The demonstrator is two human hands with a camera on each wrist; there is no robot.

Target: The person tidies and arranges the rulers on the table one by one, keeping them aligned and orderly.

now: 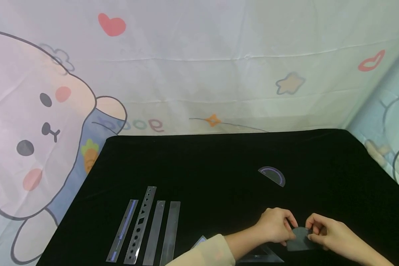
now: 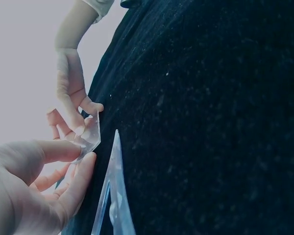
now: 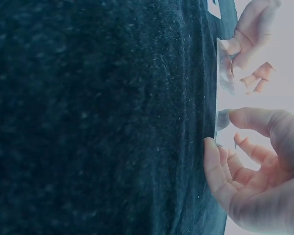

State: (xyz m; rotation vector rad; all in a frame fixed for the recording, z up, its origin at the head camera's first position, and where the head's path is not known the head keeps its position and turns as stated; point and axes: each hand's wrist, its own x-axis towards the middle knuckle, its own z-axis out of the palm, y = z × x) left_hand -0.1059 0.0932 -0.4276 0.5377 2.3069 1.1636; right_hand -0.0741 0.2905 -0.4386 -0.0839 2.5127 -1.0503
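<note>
A grey, see-through protractor (image 1: 298,241) with a rounded edge is held up between both hands at the lower right of the head view. My left hand (image 1: 276,226) pinches its left side between thumb and fingers. On its other side, my right hand (image 1: 332,233) pinches it the same way. In the left wrist view the protractor (image 2: 92,132) tilts above the black cloth, its surface washed out by glare. Below the left forearm lies a clear set square (image 1: 264,255), partly covered by the arm; the left wrist view shows its pointed corner (image 2: 116,166).
To the left, a ruler with a purple stripe (image 1: 122,231), a stencil ruler (image 1: 140,225) and two plain strips (image 1: 154,232) lie side by side. Farther back rests a second protractor (image 1: 272,176). A purple-marked corner (image 1: 200,241) pokes out behind the left sleeve. Black cloth (image 1: 219,166) covers the table.
</note>
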